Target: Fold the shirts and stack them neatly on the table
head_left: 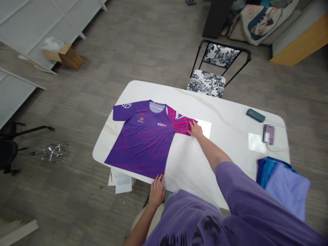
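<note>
A purple T-shirt (146, 140) lies spread out, front side up, on a white table (225, 119). Its right-hand sleeve has pink stripes, and small logos mark the chest. My right hand (196, 130) lies on the cuff of the striped sleeve with its fingers apart. At the table's near edge, my left hand (157, 189) has its fingers close together on the lower hem corner and appears to pinch it. The undersides of both hands are hidden. The other sleeve hangs slightly past the table's left side.
Folded blue and lilac clothes (284, 184) are piled at the table's right end, near a dark green case (255, 115) and a blurred-out object (268, 134). A patterned chair (207, 82) stands behind the table. Papers (123, 182) show below the near edge.
</note>
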`<state>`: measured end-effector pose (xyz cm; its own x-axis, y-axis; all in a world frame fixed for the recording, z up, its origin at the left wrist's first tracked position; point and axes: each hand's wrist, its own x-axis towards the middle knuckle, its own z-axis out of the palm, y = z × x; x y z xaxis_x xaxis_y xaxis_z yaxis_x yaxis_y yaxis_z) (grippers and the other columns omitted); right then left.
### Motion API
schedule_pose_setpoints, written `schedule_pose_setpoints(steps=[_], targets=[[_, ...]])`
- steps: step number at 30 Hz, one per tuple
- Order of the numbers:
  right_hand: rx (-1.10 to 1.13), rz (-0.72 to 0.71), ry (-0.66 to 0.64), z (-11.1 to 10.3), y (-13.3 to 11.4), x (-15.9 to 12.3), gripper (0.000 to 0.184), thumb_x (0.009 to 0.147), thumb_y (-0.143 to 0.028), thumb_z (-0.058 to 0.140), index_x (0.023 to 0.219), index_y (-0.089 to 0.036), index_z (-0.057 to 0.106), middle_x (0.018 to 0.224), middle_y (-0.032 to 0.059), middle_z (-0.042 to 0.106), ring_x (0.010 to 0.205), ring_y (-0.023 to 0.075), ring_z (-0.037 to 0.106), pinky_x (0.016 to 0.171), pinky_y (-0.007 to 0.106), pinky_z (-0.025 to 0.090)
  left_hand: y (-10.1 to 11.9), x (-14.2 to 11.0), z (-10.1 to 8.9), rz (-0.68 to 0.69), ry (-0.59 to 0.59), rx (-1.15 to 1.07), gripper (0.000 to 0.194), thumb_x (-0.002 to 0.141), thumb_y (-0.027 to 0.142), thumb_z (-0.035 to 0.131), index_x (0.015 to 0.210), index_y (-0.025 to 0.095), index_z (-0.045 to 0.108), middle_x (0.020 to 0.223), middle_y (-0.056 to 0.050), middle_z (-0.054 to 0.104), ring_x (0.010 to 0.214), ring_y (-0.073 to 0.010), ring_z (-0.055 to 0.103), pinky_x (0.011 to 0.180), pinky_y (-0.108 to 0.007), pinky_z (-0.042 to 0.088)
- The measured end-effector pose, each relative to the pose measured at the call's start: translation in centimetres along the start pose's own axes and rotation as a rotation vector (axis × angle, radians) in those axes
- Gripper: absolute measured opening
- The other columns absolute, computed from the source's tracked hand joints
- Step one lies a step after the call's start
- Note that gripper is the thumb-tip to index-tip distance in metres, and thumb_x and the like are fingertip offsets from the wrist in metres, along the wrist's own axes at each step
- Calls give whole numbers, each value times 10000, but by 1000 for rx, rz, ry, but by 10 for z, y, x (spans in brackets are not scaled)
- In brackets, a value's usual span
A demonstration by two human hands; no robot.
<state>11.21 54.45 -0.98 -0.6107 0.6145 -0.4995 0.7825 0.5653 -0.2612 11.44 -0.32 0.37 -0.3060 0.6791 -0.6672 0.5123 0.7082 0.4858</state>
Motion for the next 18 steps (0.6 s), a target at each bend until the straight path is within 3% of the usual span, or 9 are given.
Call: schedule_pose_setpoints(steps=[3, 5, 10, 13, 18], targets=[[-52, 66, 2, 2, 49, -18, 908, 1086, -581, 554, 1808, -186, 172, 1887, 167, 55, 1722, 394, 172, 1380, 660, 196, 11, 5, 11, 50, -52, 43, 915, 933, 406, 444, 1772, 527, 102, 1814, -100, 317, 1715, -412, 225, 1385, -697, 157], [-46, 77, 15, 2, 89, -32, 909, 1082, -601, 542, 1809, -195, 178, 1887, 160, 61, 1719, 395, 183, 1378, 667, 207, 24, 11, 19, 107, -99, 49, 858, 938, 435, 456, 1751, 561, 210, 1755, -121, 382, 1670, -448, 304, 1364, -713, 172], [-41, 92, 12, -4, 212, -70, 930, 1059, -588, 600, 1809, -211, 198, 1891, 138, 65, 1714, 402, 192, 1379, 667, 208, 88, 35, 57, 349, -218, 1, 720, 947, 470, 490, 1651, 614, 438, 1547, -175, 517, 1484, -515, 452, 1218, -828, 257], [-37, 124, 1, -11, 293, -93, 942, 1048, -543, 657, 1810, -233, 197, 1893, 128, 65, 1703, 406, 209, 1368, 662, 236, 146, 50, 100, 450, -334, 79, 718, 933, 416, 499, 1639, 549, 494, 1485, -213, 548, 1390, -501, 506, 1105, -811, 366], [-27, 134, -7, -24, 424, -128, 966, 1029, -498, 742, 1803, -236, 227, 1885, 158, 105, 1681, 439, 231, 1335, 713, 244, 250, 70, 197, 533, -464, 92, 702, 907, 337, 533, 1594, 476, 568, 1387, -220, 617, 1284, -448, 582, 1065, -714, 441]])
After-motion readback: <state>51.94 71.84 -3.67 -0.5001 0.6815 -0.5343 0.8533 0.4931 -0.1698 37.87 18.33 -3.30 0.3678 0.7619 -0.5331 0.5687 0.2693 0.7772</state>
